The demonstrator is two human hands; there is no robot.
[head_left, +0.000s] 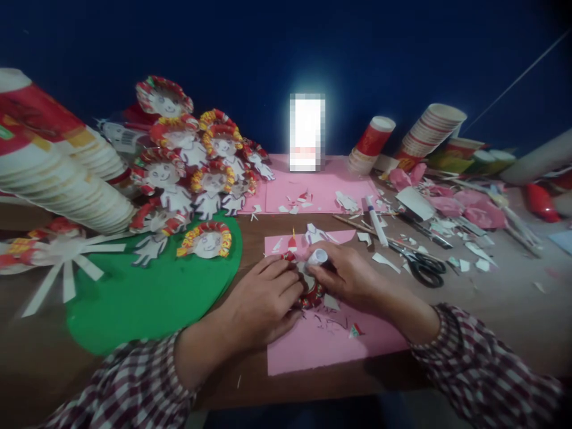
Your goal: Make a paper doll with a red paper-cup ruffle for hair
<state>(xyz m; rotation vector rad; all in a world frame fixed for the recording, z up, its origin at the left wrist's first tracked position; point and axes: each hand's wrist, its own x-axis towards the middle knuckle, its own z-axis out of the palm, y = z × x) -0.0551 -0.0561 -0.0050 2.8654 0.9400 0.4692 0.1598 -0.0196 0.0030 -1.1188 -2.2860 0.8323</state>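
Both hands meet over a pink paper sheet (322,348) on the brown table. My left hand (263,298) lies curled on a small red-and-white paper-cup figure (313,295), pressing it down. My right hand (346,277) is closed round a small white glue stick (318,257), its tip pointing at the figure. Small paper scraps lie on the sheet around the hands.
A green paper disc (147,298) lies to the left with finished paper-cup dolls (206,239) piled behind it. Stacks of paper cups (58,173) stand far left, and more cups (429,134) at the back right. Scissors (422,265), a marker (376,220) and cuttings lie to the right.
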